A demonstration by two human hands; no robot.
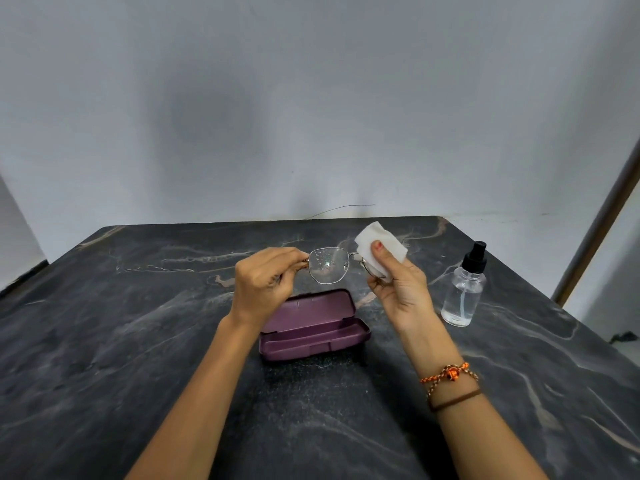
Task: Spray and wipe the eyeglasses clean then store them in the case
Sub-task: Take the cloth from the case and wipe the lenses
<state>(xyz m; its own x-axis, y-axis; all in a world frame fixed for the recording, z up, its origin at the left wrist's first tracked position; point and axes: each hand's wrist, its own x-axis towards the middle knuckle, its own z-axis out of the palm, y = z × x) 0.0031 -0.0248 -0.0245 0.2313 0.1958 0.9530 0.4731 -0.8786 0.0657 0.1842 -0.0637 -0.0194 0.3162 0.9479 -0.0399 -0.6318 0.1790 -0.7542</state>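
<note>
Thin metal-framed eyeglasses [327,265] are held in the air above the table, their left lens speckled with droplets. My left hand [265,284] pinches the frame at its left hinge. My right hand [398,285] presses a folded white tissue [379,245] around the right lens, which is mostly hidden by it. A purple glasses case [313,327] lies open on the table just below and between my hands. A clear spray bottle [464,289] with a black pump top stands upright to the right of my right hand.
The dark marble table [138,341] ends against a pale wall at the back. Its right edge drops off near a brown post [595,237].
</note>
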